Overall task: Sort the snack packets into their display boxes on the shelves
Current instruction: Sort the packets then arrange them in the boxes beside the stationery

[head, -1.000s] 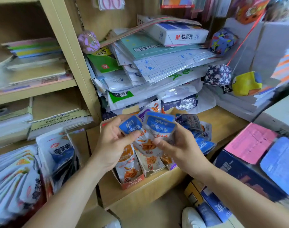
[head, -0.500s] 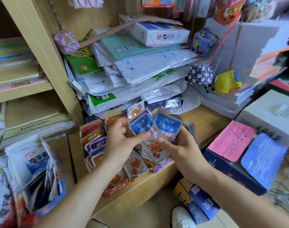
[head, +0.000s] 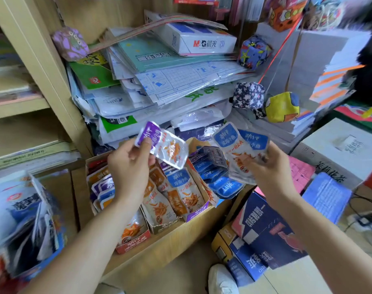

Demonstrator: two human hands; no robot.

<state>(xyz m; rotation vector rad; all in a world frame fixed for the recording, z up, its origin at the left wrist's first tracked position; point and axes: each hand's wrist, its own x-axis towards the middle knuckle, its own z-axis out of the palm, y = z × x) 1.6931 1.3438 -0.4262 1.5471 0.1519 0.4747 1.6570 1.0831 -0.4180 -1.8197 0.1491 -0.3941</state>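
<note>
while poised above the display boxes (head: 196, 213) at six o'clock: purple packet (head: 161, 147) pinched in left hand (head: 130, 164) at ten o'clock, blue packets (head: 242, 149) gripped in right hand (head: 272, 170) at two. probably next: match colour to box, slot in upright.

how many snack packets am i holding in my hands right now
3: a purple-topped packet pinched in the left hand, and a blue-topped packet overlapping a second blue-topped packet in the right hand. More may be hidden behind those two.
</note>
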